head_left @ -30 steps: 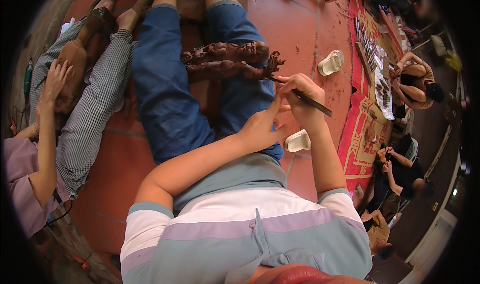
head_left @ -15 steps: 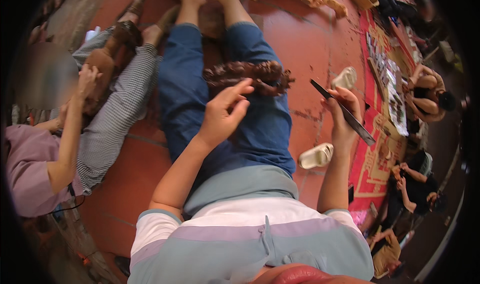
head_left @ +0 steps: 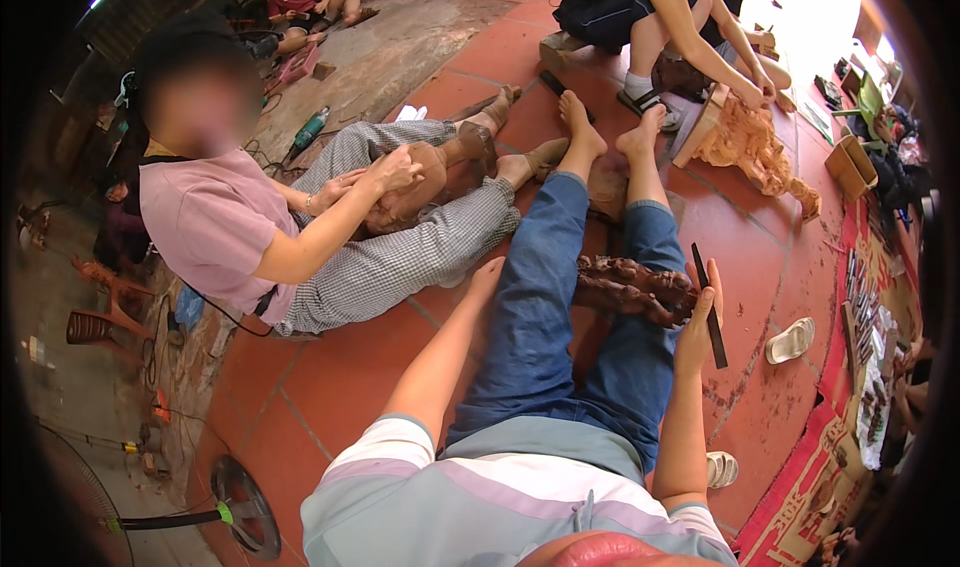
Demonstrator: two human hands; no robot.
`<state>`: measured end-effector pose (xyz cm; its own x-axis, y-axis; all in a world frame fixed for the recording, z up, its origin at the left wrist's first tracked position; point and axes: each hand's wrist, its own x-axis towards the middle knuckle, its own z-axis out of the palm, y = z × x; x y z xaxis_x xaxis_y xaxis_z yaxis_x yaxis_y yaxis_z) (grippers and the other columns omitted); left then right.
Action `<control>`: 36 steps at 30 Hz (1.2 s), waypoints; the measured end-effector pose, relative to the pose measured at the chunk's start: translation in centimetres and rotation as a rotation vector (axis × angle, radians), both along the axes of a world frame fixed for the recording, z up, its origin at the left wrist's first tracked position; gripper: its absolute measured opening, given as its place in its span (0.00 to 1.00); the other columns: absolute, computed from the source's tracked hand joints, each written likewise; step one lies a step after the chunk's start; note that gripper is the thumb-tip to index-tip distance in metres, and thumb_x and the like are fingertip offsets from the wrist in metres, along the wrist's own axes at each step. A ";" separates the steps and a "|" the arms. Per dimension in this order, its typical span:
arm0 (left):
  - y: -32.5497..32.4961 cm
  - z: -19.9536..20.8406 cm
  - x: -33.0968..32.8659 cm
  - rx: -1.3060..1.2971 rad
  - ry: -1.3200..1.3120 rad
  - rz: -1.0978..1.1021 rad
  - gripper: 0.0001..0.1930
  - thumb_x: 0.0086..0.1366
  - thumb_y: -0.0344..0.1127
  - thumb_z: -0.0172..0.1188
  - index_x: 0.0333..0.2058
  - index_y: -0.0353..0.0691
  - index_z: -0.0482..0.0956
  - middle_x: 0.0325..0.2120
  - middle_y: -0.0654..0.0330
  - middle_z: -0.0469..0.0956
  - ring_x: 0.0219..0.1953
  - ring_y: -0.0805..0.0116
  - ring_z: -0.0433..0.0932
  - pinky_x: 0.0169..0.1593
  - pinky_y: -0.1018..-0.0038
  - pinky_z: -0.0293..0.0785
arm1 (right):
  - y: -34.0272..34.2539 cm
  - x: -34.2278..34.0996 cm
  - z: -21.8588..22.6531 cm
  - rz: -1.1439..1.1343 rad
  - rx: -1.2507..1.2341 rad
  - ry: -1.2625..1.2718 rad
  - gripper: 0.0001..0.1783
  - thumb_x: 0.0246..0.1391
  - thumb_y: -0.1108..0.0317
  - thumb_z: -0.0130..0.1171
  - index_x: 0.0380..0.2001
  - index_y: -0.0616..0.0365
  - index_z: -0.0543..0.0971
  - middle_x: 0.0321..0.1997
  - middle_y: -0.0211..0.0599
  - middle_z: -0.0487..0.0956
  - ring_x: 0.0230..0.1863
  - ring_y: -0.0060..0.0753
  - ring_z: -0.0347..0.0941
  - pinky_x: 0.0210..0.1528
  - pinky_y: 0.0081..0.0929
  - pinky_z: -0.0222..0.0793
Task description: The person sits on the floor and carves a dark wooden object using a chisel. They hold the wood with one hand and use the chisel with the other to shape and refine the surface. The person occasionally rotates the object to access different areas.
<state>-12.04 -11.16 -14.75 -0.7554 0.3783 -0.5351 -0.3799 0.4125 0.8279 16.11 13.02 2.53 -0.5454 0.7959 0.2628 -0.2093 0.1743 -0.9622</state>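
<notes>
A dark brown carved wooden piece (head_left: 632, 289) lies across my shins, its surface full of knobs and hollows. My right hand (head_left: 701, 319), by the carving's right end, grips a long, thin black flat file (head_left: 712, 312) that stands roughly upright. Whether that hand touches the carving, I cannot tell. Down on the outer side of my left thigh is my left hand (head_left: 487, 277), away from the carving. Its fingers are mostly hidden against the trouser leg and the floor.
On my left a seated person works on a brown wooden figure (head_left: 412, 187). A green power tool (head_left: 312, 127) lies behind them. Ahead, another person bends over a lighter carving (head_left: 750, 147). Sandals (head_left: 790, 340) and a red mat (head_left: 800, 467) lie right; a fan (head_left: 245, 507) stands lower left.
The view has swung left, bringing in more of the neighbour. My left hand has left the carving and dropped beside my left thigh. My right hand keeps the file, now nearer the carving.
</notes>
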 end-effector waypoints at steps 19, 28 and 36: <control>-3.8 -3.4 -0.4 -0.113 0.285 -0.190 0.31 0.68 0.49 0.51 0.62 0.32 0.61 0.58 0.49 0.68 0.59 0.62 0.69 0.58 0.70 0.66 | 1.7 -2.1 1.1 0.043 0.006 -0.077 0.22 0.68 0.57 0.43 0.57 0.61 0.72 0.53 0.45 0.76 0.56 0.35 0.74 0.57 0.30 0.67; -9.3 -3.6 8.4 0.385 -0.218 0.131 0.38 0.66 0.57 0.52 0.64 0.34 0.59 0.61 0.46 0.65 0.63 0.58 0.65 0.62 0.70 0.62 | 3.7 -1.4 -0.5 0.076 -0.252 -0.026 0.27 0.68 0.49 0.39 0.58 0.58 0.69 0.43 0.42 0.81 0.42 0.28 0.76 0.48 0.24 0.69; -9.3 -3.6 10.1 0.486 -0.334 0.286 0.36 0.65 0.60 0.52 0.61 0.36 0.65 0.58 0.46 0.68 0.60 0.57 0.67 0.60 0.68 0.65 | 3.5 -1.5 -1.9 0.175 -0.417 0.138 0.26 0.69 0.52 0.38 0.59 0.60 0.66 0.41 0.43 0.80 0.41 0.30 0.76 0.49 0.27 0.72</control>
<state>-1.98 -20.44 -18.31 -0.6851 0.4451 -0.5767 -0.6878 -0.1344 0.7133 14.63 16.49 0.60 -0.6631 0.7482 0.0199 -0.3320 -0.2702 -0.9037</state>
